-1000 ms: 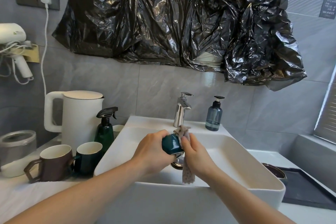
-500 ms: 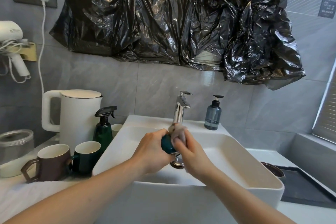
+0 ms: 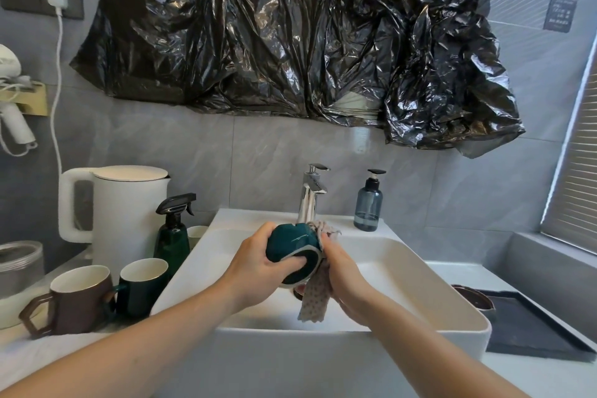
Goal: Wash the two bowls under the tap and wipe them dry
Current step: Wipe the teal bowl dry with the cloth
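My left hand (image 3: 258, 265) grips a dark green bowl (image 3: 292, 244) tipped on its side over the white sink (image 3: 403, 271), its foot facing me. My right hand (image 3: 344, 271) holds a beige dotted cloth (image 3: 315, 300) against the bowl's mouth; the cloth pokes out above the bowl and hangs down below my palm. The bowl's inside is hidden. The chrome tap (image 3: 311, 194) stands just behind the bowl, and I see no water running. A brown bowl (image 3: 473, 299) sits on the dark mat (image 3: 529, 329) right of the sink, partly cut off by the sink's rim.
On the left counter stand a brown mug (image 3: 74, 300), a green mug (image 3: 142, 284), a green spray bottle (image 3: 172, 233), a white kettle (image 3: 126, 213) and a glass jar (image 3: 19, 265). A blue soap dispenser (image 3: 368, 203) sits right of the tap. Black plastic (image 3: 290, 32) covers the wall above.
The bowl has turned in my left hand so its foot faces me. My right hand with the cloth has shifted around the bowl's mouth, and the cloth hangs lower again.
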Motion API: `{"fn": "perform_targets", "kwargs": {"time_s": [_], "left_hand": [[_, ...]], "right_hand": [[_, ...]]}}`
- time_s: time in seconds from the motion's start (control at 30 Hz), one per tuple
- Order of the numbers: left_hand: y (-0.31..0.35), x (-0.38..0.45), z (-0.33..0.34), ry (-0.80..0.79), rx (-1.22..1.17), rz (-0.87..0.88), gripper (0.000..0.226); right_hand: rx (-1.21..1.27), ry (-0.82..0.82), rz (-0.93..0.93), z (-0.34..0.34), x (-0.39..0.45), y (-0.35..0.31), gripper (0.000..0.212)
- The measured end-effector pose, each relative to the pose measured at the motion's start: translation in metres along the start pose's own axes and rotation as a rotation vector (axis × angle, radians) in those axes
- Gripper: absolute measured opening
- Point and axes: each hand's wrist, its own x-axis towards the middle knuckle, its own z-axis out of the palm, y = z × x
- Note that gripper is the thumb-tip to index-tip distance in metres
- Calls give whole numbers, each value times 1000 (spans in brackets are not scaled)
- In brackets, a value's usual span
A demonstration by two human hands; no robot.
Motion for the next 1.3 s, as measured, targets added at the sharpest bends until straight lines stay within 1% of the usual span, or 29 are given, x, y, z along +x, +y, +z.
{"fn": "perform_targets", "kwargs": {"time_s": [0.07, 0.13, 0.23, 0.33, 0.43, 0.53, 0.63, 0.67, 0.73, 0.77, 0.83, 0.9, 0.97, 1.07, 1.13, 1.17, 1.2, 1.23, 1.3], "left_hand": [[1, 1, 0, -11, -64, -41, 39], [0, 2, 0, -15, -128, -78, 38], [-1, 4, 1, -49, -137, -123, 39], [-2, 4, 2, -81, -108, -137, 42], [-6, 6, -2, -127, -16, -104, 53], [-10, 6, -7, -167, 52, -94, 62], [-11, 2, -4, -185, 187, -40, 53], [-10, 0, -1, -179, 208, -24, 48], [-10, 1, 2, -126, 186, -10, 43], [-9, 2, 3, -93, 168, -7, 42], [-7, 2, 4, -53, 116, 9, 45], [-5, 2, 4, -50, 65, 15, 49], [-4, 0, 3, -73, 59, 7, 50], [-4, 1, 3, -72, 80, -21, 48], [-4, 2, 2, -58, 78, -34, 45], [-4, 2, 1, -52, 76, -34, 44], [-4, 2, 1, -47, 72, -29, 44], [-3, 1, 0, -48, 62, -21, 45], [-1, -2, 0, -59, 24, -4, 48]], "right_hand": [[31, -11, -6, -1, 2, 0, 50], [31, 11, -51, -1, 1, -1, 45], [-14, 71, -132, 0, -1, -2, 42], [-41, 153, -186, 1, -3, -2, 34], [-191, 218, -277, 2, -7, -5, 22], [-346, 183, -356, 5, -10, -5, 13], [-537, 147, -438, 4, -8, 0, 10], [-564, 131, -449, 5, -7, 1, 10], [-515, 131, -411, 6, -5, 2, 13], [-450, 168, -357, 5, -3, 3, 16], [-336, 252, -226, -2, 4, 7, 28], [-285, 280, -116, -9, 8, 8, 41], [-262, 247, -130, -9, 8, 8, 39], [-246, 154, -322, 0, 1, 6, 23], [-328, 96, -428, 3, -1, 6, 21], [-342, 94, -439, 2, 0, 7, 21], [-329, 111, -421, 2, 1, 7, 21], [-291, 140, -363, 0, 3, 7, 23], [-211, 182, -166, -5, 6, 8, 39]]}}
